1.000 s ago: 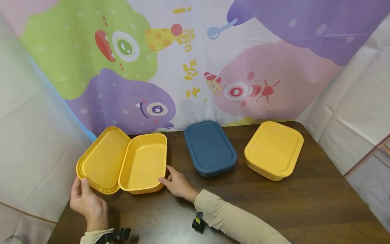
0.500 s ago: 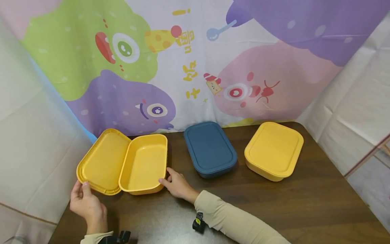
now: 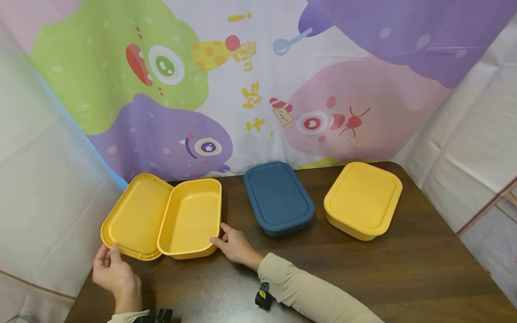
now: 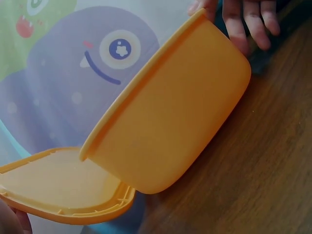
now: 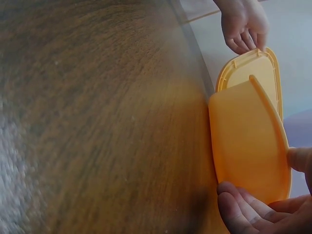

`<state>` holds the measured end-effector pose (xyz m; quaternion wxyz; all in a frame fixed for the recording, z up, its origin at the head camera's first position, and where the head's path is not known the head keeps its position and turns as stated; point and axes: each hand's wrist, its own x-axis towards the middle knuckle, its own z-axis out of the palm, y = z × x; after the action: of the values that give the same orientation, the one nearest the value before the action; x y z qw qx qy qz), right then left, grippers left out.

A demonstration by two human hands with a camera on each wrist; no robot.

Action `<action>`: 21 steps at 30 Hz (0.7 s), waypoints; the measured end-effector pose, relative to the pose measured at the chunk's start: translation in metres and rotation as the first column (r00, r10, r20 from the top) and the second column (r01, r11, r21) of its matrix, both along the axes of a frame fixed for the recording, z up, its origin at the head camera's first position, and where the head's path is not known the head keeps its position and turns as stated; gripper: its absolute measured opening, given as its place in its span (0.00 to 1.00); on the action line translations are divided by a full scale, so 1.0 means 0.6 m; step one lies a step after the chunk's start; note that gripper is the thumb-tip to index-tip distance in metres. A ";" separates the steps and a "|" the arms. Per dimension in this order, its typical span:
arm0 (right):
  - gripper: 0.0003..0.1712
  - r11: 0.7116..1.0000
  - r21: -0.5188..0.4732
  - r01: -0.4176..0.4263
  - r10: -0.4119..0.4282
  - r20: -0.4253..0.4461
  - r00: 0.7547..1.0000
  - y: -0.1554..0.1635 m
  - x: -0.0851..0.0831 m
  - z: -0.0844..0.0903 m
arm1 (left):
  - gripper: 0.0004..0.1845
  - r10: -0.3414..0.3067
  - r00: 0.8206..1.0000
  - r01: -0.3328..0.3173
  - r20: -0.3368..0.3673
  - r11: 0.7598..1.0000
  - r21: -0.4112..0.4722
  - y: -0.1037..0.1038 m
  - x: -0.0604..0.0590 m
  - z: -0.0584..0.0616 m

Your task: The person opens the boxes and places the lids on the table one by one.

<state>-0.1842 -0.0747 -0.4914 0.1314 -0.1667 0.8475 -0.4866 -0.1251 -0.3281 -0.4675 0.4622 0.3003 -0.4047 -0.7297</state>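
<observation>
An open yellow container [image 3: 190, 217] stands tilted at the table's left end, its yellow lid [image 3: 135, 217] leaning out past the table edge beside it. My left hand [image 3: 110, 253] pinches the lid's near corner, thumb on the rim. My right hand [image 3: 218, 235] grips the container's near right corner, thumb on the rim and fingers against the wall. The left wrist view shows the container's underside [image 4: 170, 112] raised over the lid [image 4: 58, 185]. The right wrist view has the container [image 5: 248, 141], my right fingers [image 5: 248, 209] under it, and the left hand [image 5: 243, 24] at the lid [image 5: 265, 73].
A closed dark blue box [image 3: 278, 197] and a closed yellow box [image 3: 362, 199] sit further right on the dark wooden table [image 3: 363, 278]. A cartoon-printed cloth hangs behind. White sheeting lines both sides beyond the table edges.
The lid has dropped a little lower and flatter, and my left hand has gone down with it. The right hand and the container stay put.
</observation>
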 end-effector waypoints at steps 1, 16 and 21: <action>0.38 1.000 -0.001 0.000 0.000 -0.001 1.000 0.000 0.000 0.000 | 0.09 -0.001 1.000 0.001 0.010 1.000 -0.001 0.000 0.001 -0.001; 0.39 1.000 -0.003 0.006 -0.006 0.002 1.000 0.000 0.002 0.000 | 0.10 -0.042 0.989 0.043 0.145 0.999 0.000 -0.007 0.007 -0.010; 0.39 1.000 -0.002 0.003 -0.003 -0.005 1.000 0.001 0.001 -0.001 | 0.15 -0.067 0.980 0.070 0.185 0.997 -0.014 -0.011 0.010 -0.014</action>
<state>-0.1834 -0.0742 -0.4920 0.1284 -0.1668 0.8477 -0.4870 -0.1188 -0.3346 -0.4760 0.4003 0.3478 -0.4634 -0.7100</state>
